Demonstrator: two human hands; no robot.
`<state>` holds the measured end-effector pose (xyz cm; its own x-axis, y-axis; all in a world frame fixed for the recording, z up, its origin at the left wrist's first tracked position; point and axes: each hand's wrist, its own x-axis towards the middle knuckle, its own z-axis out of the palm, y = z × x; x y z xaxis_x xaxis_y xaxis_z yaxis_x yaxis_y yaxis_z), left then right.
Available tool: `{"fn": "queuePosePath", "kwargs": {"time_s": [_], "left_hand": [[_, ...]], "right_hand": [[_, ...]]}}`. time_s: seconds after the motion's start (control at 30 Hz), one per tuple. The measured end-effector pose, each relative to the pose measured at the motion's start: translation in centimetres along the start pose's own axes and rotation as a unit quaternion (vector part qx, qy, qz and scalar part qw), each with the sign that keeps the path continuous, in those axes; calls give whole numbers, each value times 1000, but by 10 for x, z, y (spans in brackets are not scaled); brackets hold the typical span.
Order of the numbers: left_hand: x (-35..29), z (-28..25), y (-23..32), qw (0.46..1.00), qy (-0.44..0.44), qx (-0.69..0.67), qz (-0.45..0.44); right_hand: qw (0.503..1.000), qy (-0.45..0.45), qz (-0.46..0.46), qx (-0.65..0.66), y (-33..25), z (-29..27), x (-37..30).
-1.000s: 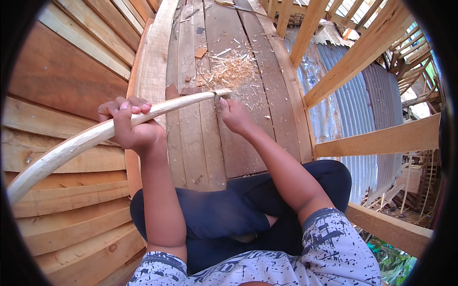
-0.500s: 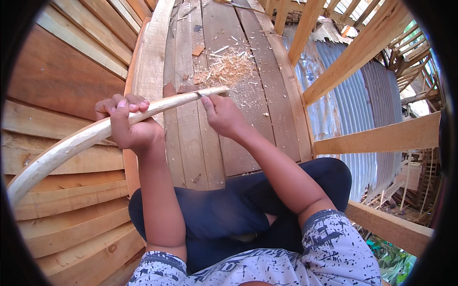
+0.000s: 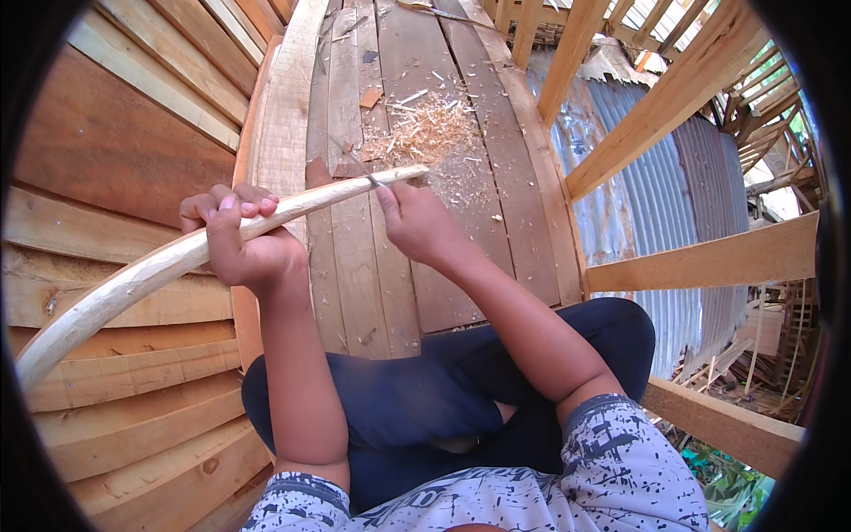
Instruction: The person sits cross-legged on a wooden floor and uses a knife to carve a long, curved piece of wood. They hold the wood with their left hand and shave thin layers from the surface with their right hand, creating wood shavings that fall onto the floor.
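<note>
A long, pale, peeled wooden pole [image 3: 115,294] slants from the lower left up to its narrower tip near the middle of the view. My left hand [image 3: 257,248] is closed around it, thumb and fingers wrapped over the wood. Close to the tip, my right hand [image 3: 424,223] grips a knife, whose thin blade [image 3: 358,165] crosses the pole and points up and left. The knife's handle is hidden inside my fist. My right fingers are mostly out of sight beneath the pole's end.
Wood shavings [image 3: 434,129] lie heaped on the plank floor [image 3: 461,284] beyond the pole. A board wall [image 3: 106,142] rises on the left. Wooden rails [image 3: 709,257] line the right, with corrugated metal sheets [image 3: 647,186] behind them. My crossed legs are just below the hands.
The knife blade, barely visible before, now shows as a thin line reaching past the pole's far side. Both hands keep nearly the same places on the pole.
</note>
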<state>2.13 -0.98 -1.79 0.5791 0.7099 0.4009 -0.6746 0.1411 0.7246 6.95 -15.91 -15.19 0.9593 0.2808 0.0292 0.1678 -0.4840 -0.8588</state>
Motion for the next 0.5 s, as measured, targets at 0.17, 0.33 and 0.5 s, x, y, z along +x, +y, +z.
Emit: {"fn": "queuePosePath", "kwargs": {"time_s": [0.17,0.33,0.5], "left_hand": [[-3,6,-2,999,-32,0,-13],[-3,2,3,1000,-13,20,0],[-6,9,-1,1000,-5,13,-11]], "right_hand": [[998,61,-5,-16,34,-2,5],[999,-4,10,-51,-11,-3,-4],[985,-7,162,-65,53,-6,8]]}}
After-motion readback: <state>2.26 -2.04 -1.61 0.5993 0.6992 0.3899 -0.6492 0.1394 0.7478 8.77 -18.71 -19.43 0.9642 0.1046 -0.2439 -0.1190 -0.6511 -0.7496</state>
